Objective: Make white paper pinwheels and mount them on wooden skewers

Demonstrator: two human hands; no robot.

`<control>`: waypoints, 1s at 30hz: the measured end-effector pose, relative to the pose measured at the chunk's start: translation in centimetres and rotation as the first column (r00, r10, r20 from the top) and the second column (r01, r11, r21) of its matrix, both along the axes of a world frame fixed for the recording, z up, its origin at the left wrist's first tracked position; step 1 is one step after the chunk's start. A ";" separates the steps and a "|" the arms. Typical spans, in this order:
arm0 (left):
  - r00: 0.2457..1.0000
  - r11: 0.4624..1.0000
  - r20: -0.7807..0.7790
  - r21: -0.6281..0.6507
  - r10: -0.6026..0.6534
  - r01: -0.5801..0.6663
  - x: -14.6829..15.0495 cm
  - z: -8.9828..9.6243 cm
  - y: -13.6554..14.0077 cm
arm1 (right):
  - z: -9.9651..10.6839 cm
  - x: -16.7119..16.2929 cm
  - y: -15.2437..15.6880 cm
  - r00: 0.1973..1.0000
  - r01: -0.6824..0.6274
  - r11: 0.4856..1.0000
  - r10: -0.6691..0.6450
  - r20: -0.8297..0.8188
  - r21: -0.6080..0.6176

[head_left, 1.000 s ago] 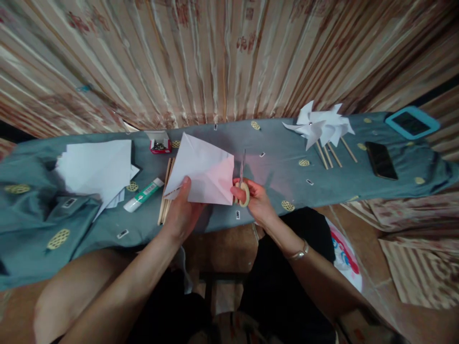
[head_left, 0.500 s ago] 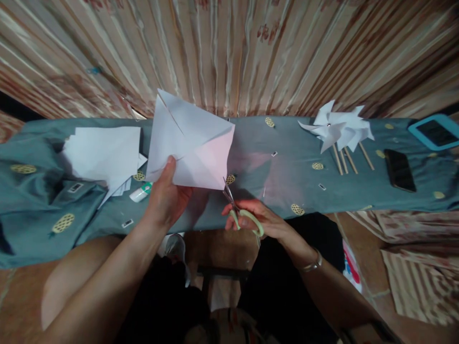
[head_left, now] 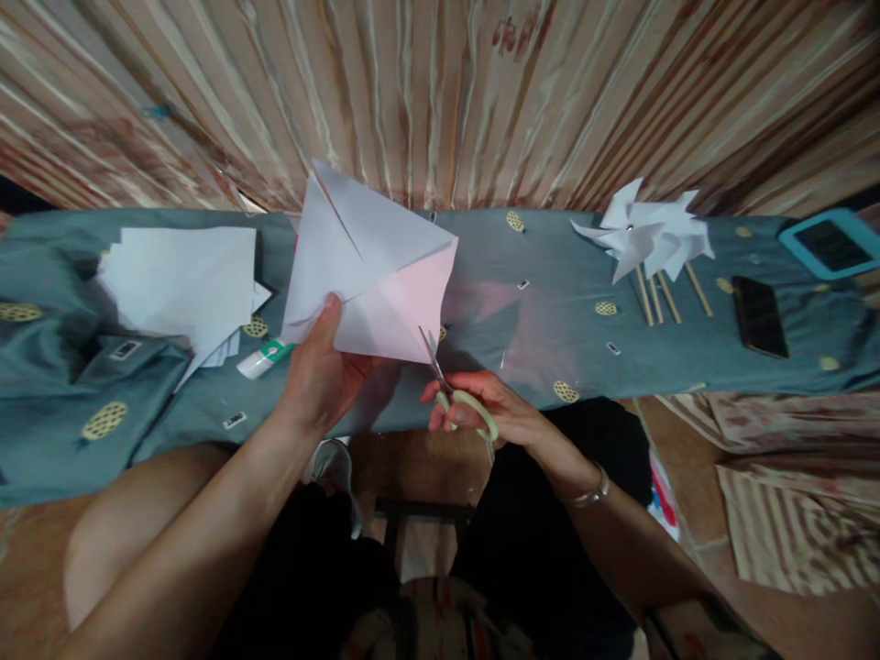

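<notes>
My left hand [head_left: 326,367] grips a square sheet of white paper [head_left: 357,266] by its lower left part, thumb on top and fingers underneath. Slits run inward from corners of the sheet, and its right part looks pinkish. In my right hand [head_left: 481,403] is a pair of scissors [head_left: 474,409] with pale green handles. The blades lie at the sheet's lower right corner, one of them over the paper. Beside my left hand a white and green glue stick [head_left: 265,357] rests on the cloth.
A stack of white paper [head_left: 185,275] lies at the left on the green cloth [head_left: 550,266]. White paper pinwheels [head_left: 650,229] on wooden sticks lie at the right, near a dark phone [head_left: 759,316] and a blue-framed tablet [head_left: 831,243]. A striped curtain [head_left: 412,101] hangs behind.
The scissors have moved up and slightly left, so their blades now reach onto the paper's lower right corner. My left hand keeps its hold on the sheet. The view has shifted slightly.
</notes>
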State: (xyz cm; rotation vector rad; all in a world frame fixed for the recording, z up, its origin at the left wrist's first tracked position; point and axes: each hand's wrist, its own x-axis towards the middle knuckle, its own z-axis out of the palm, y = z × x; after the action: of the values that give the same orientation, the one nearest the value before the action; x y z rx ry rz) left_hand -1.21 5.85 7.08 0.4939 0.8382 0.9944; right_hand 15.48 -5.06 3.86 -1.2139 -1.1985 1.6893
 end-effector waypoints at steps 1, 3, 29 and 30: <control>1.000 1.000 -0.002 -0.001 0.001 -0.001 0.0 0.0 0.0 | 0.0 0.0 0.0 1.000 0.000 1.000 0.000 0.003 -0.005; 1.000 1.000 -0.010 -0.002 -0.003 0.003 -0.1 0.0 0.0 | 0.1 0.0 0.0 1.000 -0.001 1.000 0.001 0.016 -0.009; 1.000 1.000 -0.016 -0.007 0.000 0.000 -0.2 0.1 0.0 | -0.8 -0.3 -0.1 0.996 0.068 0.993 -0.073 -0.047 -0.098; 1.000 1.000 -0.017 -0.004 0.002 -0.002 -0.2 0.1 0.0 | -0.8 -0.3 -0.1 0.995 0.073 0.992 -0.079 -0.056 -0.101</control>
State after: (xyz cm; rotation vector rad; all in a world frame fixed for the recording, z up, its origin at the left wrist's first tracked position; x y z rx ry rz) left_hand -1.44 5.90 7.16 0.4986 0.8561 0.9912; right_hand 15.21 -5.14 3.06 -1.2439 -1.0306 1.7330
